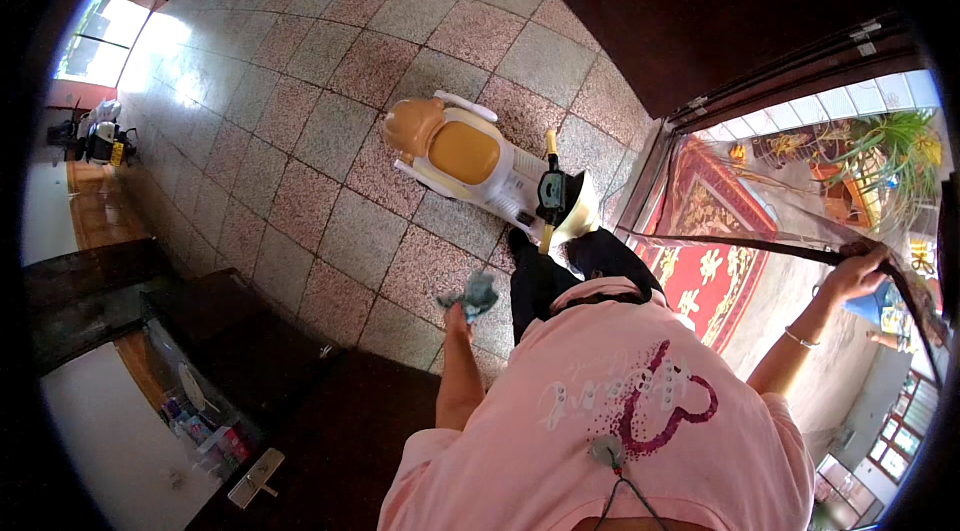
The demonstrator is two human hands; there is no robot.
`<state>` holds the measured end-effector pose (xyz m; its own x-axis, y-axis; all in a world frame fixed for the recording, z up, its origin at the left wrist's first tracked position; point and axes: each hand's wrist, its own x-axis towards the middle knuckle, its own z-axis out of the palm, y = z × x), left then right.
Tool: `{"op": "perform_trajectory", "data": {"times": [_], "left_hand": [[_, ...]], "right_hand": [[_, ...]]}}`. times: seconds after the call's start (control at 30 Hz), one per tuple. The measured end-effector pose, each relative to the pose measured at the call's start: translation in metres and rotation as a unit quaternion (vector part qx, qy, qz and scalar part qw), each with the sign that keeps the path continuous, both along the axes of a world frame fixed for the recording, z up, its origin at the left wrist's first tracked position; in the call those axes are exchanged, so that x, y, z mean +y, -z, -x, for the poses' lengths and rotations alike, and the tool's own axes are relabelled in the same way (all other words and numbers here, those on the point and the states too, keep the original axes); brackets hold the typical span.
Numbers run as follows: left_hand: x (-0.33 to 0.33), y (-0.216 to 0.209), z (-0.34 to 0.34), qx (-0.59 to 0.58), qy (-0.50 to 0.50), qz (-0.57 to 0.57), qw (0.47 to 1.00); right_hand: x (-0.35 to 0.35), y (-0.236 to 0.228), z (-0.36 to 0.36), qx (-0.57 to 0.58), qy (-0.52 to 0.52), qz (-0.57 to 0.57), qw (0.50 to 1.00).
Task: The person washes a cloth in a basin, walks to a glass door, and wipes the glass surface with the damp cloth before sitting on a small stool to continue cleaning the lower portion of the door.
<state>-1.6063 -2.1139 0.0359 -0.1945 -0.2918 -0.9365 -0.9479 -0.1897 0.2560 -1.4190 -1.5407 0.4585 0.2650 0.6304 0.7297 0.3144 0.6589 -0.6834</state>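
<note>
Head view: hands well apart. L hand (458, 319), lower centre, wrapped round grey-green cloth (480, 293), prob. bunched for a one-hand grip. R hand (858, 273), right edge of frame, clamped on dark-edged clear curtain (765, 245), arm out wide, prob. to hold it taut. Ride-on toy (470, 149), centre, handlebar nr feet; red mat (708, 276), right, by doorway, prob. for shoes.

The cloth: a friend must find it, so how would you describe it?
Start at the tiled floor, with its yellow-and-white ride-on toy. Below the toy in the picture, the left hand holds the cloth. It is a crumpled grey-green bunch, unlike the smooth toy and pink shirt.
</note>
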Motion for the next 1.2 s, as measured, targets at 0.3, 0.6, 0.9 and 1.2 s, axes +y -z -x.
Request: {"op": "perform_trajectory", "data": {"times": [0.3,0.6,0.9,1.2], "left_hand": [[-0.107,0.02,-0.005,-0.03,0.101,-0.074,0.992],[0.009,-0.06,0.146,0.016,0.209,0.03,0.977],[0.165,-0.116,0.276,0.259,0.355,-0.036,0.897],[0.316,-0.154,0.343,0.282,0.403,-0.22,0.842]], "right_hand": [[0.016,0.045,-0.073,-0.086,0.271,0.091,0.955],[-0.009,0.061,-0.146,-0.062,0.361,0.098,0.925],[-0.038,0.051,-0.123,0.03,0.327,0.11,0.938],[-0.018,0.079,-0.15,0.068,0.35,0.11,0.928]]}}
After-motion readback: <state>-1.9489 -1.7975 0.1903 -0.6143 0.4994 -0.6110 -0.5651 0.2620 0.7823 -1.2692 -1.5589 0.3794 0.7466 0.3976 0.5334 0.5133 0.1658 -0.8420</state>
